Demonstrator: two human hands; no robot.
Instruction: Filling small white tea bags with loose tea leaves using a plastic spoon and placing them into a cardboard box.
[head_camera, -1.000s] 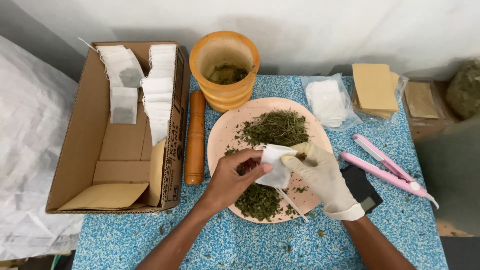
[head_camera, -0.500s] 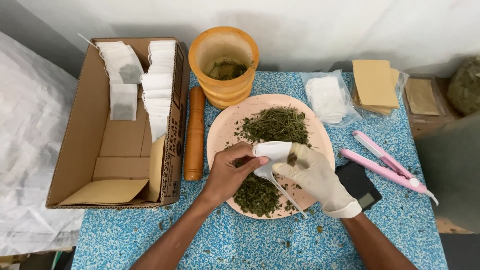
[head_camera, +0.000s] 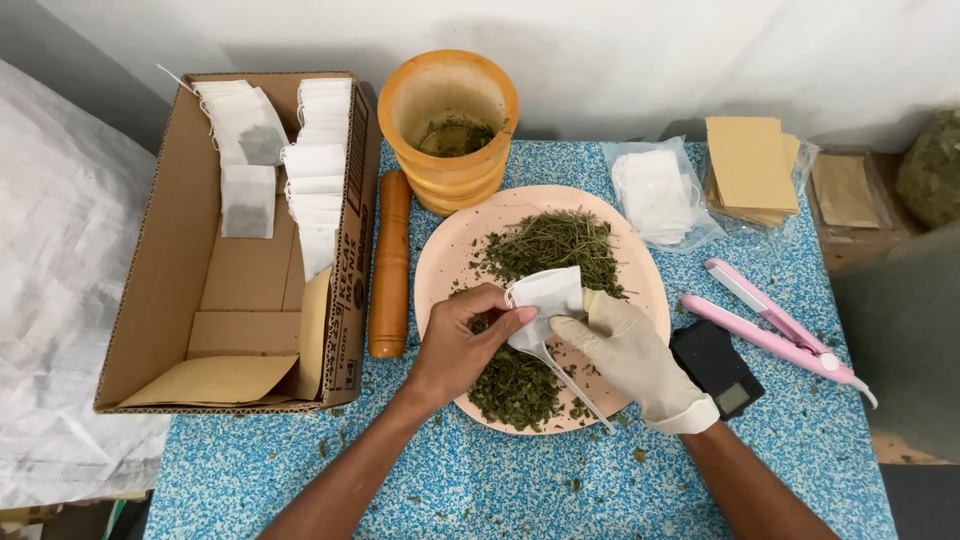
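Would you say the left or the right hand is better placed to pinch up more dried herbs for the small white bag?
Probably the left hand: its bare fingertips sit beside the dried herbs, while the gloved right hand supports the white bag.

**A speckled blue table and what rests on it**

The blue speckled tabletop (head_camera: 520, 480) carries a round peach-coloured plate (head_camera: 640, 270) directly under the hands. Left of the left hand (head_camera: 455, 345) lies a brown wooden pestle (head_camera: 389, 262), and beyond it an open cardboard box (head_camera: 190, 300). Ahead of the hands stands an orange wooden mortar (head_camera: 450, 125). Just right of the gloved right hand (head_camera: 625, 350) sits a small black scale (head_camera: 718, 367), then a pink hair-straightener-shaped sealer (head_camera: 775, 325). Further ahead on the right lie a clear bag of white sachets (head_camera: 655, 195) and a stack of tan paper envelopes (head_camera: 752, 168).
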